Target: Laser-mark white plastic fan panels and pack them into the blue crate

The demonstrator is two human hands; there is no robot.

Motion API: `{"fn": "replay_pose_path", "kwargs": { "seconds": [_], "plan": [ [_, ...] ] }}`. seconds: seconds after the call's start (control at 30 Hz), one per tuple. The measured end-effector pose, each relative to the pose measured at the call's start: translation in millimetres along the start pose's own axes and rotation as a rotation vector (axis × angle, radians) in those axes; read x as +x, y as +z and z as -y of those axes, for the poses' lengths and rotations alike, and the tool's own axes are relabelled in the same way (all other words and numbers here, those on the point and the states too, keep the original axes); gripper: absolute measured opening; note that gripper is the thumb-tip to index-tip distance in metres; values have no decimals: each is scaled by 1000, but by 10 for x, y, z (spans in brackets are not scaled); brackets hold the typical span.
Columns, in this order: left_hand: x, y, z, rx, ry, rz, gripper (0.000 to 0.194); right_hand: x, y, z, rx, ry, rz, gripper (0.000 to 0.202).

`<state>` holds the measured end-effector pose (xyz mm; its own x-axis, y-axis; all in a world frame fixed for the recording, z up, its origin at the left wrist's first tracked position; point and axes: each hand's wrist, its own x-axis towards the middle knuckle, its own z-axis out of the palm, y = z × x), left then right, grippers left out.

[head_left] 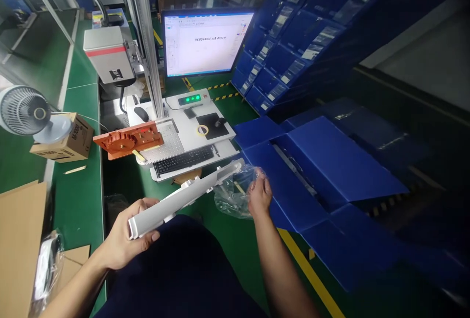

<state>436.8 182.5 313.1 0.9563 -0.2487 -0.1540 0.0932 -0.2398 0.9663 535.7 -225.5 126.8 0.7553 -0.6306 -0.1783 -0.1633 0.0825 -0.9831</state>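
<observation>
The person's left hand [120, 240] clasped the long white part [179, 194] at its near end, thumb below, fingers behind; the rest slanted forward beyond the grip. The right hand [260, 194] pinched a clear plastic bag [230, 201] by the far end; whether it enclosed that end could not be told.

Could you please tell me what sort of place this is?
Probably a factory workshop or packing area: there are stacked blue boxes, a machine head on a metal column, and a yellow floor line.
</observation>
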Motion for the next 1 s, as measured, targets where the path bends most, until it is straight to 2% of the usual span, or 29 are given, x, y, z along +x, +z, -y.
{"fn": "replay_pose_path", "kwargs": {
  "seconds": [0.13,0.3,0.37,0.43,0.53,0.63,0.7,0.87,1.0],
  "plan": [
    [3,-38,40,-48,27,-45,39,-4,-93,9,-50,-7,84,98],
    [100,51,127,-97,110,60,38,108,-192,95,-38,-3,4,100],
    [149,91,153,-98,149,114,33,192,-285,163,-142,-94,-56,92],
    [188,98,169,-70,154,173,33,256,-389,256,-292,-248,-104,80],
    [251,72,183,-24,142,250,33,249,-469,429,-536,-399,-38,64],
    [353,89,206,-29,111,281,35,107,-380,597,-744,-450,164,50],
    [435,146,232,-54,81,282,38,-21,-258,690,-821,-500,231,44],
    [622,339,306,-120,74,213,41,-279,-20,859,-825,-552,123,42],
    [737,411,362,-174,105,152,41,-425,75,991,-787,-574,109,39]
  ]
}}
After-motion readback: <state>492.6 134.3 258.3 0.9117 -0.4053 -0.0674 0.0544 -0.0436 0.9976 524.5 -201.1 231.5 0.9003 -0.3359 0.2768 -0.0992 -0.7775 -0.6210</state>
